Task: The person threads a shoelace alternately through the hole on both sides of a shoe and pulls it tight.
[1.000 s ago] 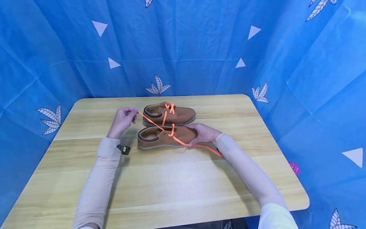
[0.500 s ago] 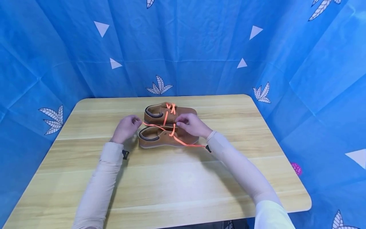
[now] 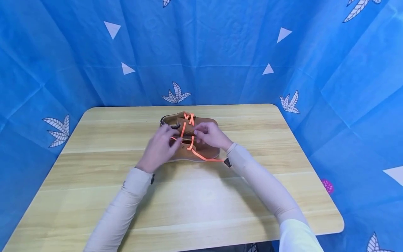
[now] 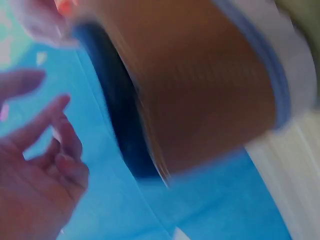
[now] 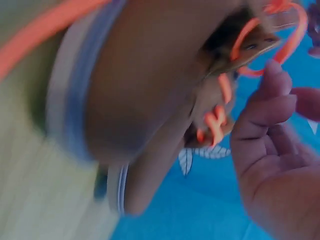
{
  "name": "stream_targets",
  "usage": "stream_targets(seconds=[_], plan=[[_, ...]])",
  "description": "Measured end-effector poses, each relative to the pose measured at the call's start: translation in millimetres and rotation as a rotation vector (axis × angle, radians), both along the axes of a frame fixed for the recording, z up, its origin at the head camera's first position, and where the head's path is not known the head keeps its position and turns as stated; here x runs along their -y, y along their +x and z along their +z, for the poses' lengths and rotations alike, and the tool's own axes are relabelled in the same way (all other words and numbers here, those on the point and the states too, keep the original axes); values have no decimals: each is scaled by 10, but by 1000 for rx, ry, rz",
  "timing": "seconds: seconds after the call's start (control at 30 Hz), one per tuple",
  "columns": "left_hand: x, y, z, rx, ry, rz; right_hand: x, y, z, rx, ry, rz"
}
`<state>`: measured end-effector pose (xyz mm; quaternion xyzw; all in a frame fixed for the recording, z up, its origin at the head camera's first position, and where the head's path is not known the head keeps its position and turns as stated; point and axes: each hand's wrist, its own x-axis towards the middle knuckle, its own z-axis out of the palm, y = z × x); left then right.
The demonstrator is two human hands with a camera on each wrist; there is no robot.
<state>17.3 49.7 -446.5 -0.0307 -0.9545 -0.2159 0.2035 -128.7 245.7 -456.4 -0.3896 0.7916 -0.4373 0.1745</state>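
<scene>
Left grip (image 3: pixel 160 148), a bare hand, is blurred, thumb and forefinger apart, at the heel end of the near tan leather shoe (image 3: pixel 208 149) on the pale wood-grain table (image 3: pixel 185 196). Close behind that shoe sits a matching tan shoe (image 3: pixel 199 120); a flat orange lace (image 3: pixel 206 159) trails in front. Right grip (image 3: pixel 212 135), above the near shoe, has fingertips at its lace; whether pinching, I cannot tell.
</scene>
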Motion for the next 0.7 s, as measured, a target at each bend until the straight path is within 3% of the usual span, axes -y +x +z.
stream_targets(seconds=[0.1, 0.17, 0.33, 0.7], plan=[[-168, 34, -65, -6, -125, -106, 5, 81, -1, 111, 62, -85], [-232, 47, -110, -22, -197, -125, 2, 137, 3, 155, 124, -109], [-313, 54, -180, -70, -291, -109, -4, 191, -18, 285, 167, -76], [-408, -1, -250, -120, -288, -48, -22, 163, -172, 552, -30, -5]])
